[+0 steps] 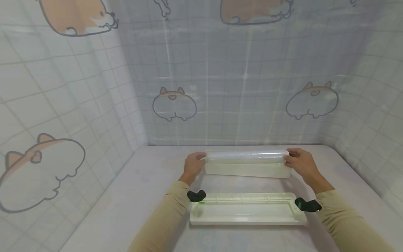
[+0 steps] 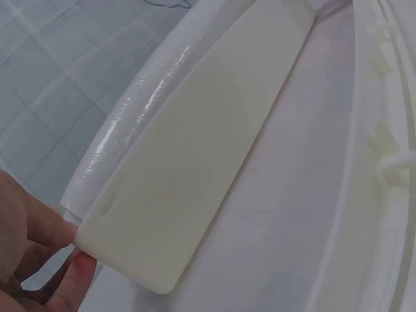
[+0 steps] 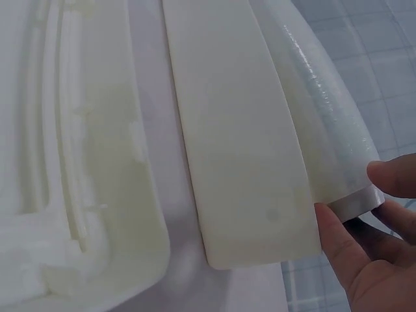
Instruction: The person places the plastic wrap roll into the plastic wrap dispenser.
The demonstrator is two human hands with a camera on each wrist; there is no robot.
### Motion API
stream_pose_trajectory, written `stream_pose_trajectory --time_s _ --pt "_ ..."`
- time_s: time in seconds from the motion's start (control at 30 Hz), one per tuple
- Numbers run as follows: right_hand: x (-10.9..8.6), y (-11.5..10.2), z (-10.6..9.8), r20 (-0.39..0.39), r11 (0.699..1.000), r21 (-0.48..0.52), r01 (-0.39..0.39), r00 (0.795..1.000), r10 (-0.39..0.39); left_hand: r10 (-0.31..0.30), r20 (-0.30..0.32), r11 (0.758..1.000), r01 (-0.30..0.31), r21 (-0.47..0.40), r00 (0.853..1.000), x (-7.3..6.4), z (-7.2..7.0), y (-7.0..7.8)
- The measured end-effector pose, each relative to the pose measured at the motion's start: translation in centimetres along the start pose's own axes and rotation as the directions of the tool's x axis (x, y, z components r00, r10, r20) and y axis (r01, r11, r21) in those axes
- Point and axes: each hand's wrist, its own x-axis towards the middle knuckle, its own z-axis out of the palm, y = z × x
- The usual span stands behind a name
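Your left hand and right hand pinch the glossy translucent plastic-film roll by its ends, probably the best hold: likely light, slippery.

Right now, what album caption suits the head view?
Fingers hold a shiny roll and pale box at both ends, a shallow tray nearer.

The film roll is translucent white with bright sheen streaks; the box and the shallow tray are pale cream, a small green mark near the tray's nine o'clock. Sleeves are beige. The tabletop is pale lilac-white; at twelve o'clock, the bluish-grey curtain bears grid lines and orange-and-white cartoon dogs.
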Motion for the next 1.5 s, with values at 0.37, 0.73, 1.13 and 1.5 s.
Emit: stream_pose_trajectory --time_s 0.37,0.73,1.13,1.5 --pt "0.5 0.1 -0.2 0.009 1.000 -0.026 -0.005 1.000 0.006 -0.015 0.023 1.000 0.015 -0.014 1.000 0.0 -0.2 -0.2" --pt "0.6 0.2 -0.1 0.019 0.997 -0.080 0.017 1.000 -0.015 -0.046 0.058 0.997 0.049 -0.063 0.997 -0.2 -0.5 -0.6" --pt "0.7 -0.3 -0.9 0.067 0.973 -0.207 0.106 0.993 -0.094 -0.057 0.083 0.995 0.064 -0.083 0.995 -0.3 -0.8 -0.5" --pt "1.3 0.3 -1.5 0.109 0.932 -0.339 0.131 0.989 -0.099 -0.057 0.095 0.991 0.067 -0.113 0.994 -0.1 -0.5 -1.0"
